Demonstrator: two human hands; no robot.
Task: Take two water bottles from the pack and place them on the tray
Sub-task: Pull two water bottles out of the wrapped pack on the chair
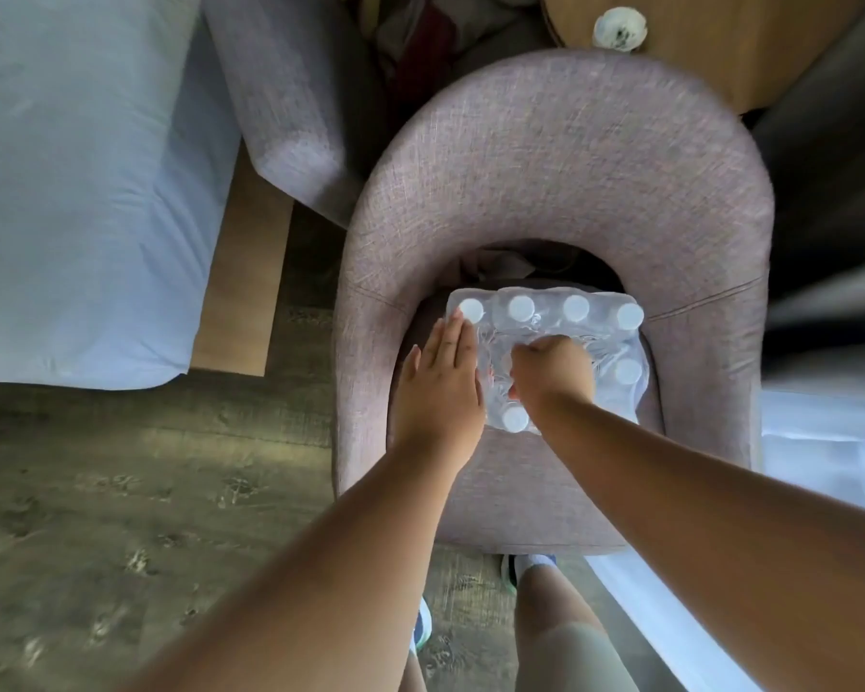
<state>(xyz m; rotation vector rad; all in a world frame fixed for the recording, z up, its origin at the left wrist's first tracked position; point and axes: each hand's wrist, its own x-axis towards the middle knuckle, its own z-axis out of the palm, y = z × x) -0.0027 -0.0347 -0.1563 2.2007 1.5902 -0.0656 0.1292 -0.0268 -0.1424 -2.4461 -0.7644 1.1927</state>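
Observation:
A shrink-wrapped pack of water bottles (pixel 600 337) with white caps stands on the seat of a mauve fabric armchair (pixel 565 182). My left hand (pixel 438 387) lies flat with fingers together against the pack's left side, fingertips by the corner cap. My right hand (pixel 553 374) is curled into the middle of the pack, fingers dug into the torn plastic wrap, where a bottle top is hidden under it. A single white cap (pixel 515 418) shows near my right wrist. No tray is in view.
A bed with a pale blue sheet (pixel 81 192) fills the left. A second mauve chair (pixel 290 102) stands behind the armchair, a wooden table (pixel 720 37) at the back right. White fabric (pixel 820 442) lies at the right. My legs and shoes stand on wood flooring (pixel 121 491).

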